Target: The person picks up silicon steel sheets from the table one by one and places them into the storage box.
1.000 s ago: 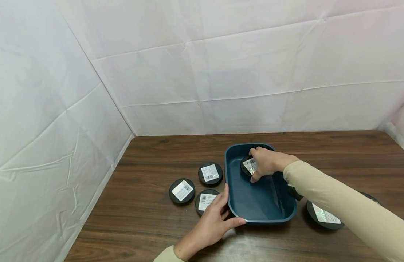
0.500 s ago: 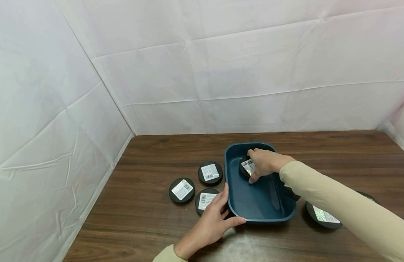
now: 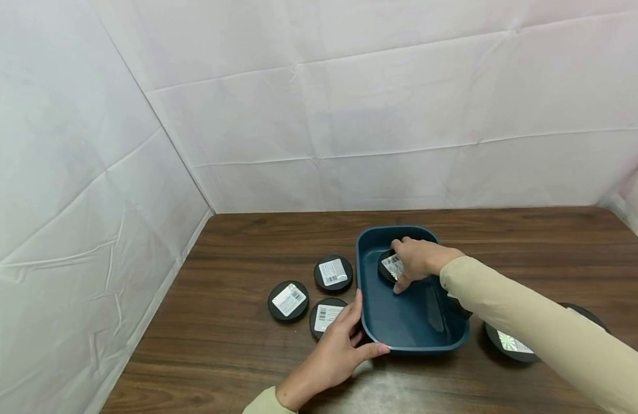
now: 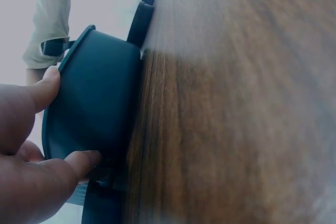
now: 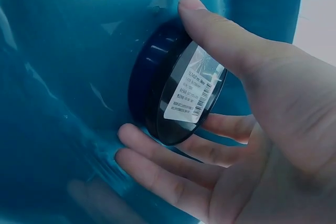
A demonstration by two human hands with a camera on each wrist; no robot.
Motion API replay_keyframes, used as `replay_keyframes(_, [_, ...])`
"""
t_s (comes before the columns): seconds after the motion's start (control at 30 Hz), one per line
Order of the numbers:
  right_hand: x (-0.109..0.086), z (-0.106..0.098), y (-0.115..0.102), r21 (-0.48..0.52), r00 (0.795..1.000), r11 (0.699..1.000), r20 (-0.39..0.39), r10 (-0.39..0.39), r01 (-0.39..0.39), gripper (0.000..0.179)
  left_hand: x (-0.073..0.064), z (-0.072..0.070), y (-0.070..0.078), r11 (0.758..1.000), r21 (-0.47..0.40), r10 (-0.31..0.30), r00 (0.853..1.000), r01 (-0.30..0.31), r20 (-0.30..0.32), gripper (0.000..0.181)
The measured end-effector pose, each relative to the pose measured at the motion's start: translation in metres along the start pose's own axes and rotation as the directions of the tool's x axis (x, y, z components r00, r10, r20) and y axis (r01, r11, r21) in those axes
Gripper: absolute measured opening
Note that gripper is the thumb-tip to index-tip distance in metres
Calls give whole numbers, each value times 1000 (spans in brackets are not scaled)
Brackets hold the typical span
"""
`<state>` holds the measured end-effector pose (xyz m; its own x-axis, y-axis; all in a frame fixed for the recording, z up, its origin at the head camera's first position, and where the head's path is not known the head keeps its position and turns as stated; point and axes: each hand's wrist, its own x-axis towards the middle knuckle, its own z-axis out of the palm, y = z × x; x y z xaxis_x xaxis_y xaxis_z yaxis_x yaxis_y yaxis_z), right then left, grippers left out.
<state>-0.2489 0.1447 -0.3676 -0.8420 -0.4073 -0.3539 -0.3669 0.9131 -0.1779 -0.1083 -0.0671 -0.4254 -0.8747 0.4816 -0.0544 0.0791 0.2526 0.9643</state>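
Note:
My right hand (image 3: 422, 259) reaches into a blue plastic bin (image 3: 401, 330) and grips a flat, round black case (image 5: 164, 95) with a white barcode label. In the right wrist view the thumb is on one side of its rim and the fingers on the other. The case stands low, against the bin's floor near the far left corner. My left hand (image 3: 331, 351) rests at the bin's near left corner, fingers along the left wall and thumb at the front rim. In the left wrist view, thumb and finger touch the bin's outer wall (image 4: 100, 93).
Left of the bin lie three like black cases: a far one (image 3: 333, 273), a leftmost one (image 3: 289, 301) and one (image 3: 324, 319) partly behind my left hand. More cases (image 3: 510, 348) sit at the right, partly under my sleeve. White sheeting (image 3: 319, 115) surrounds the wooden table (image 3: 220, 345).
My right hand has shifted slightly left and nearer inside the bin with the black case still in its grip. The left hand stays at the corner.

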Motion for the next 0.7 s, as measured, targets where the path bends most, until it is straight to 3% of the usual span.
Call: replay_keyframes(0.7, [-8, -3, 6, 82, 1000, 996, 25, 13, -15, 99, 2, 0, -3, 1000, -1, 5, 1000, -5, -4, 96])
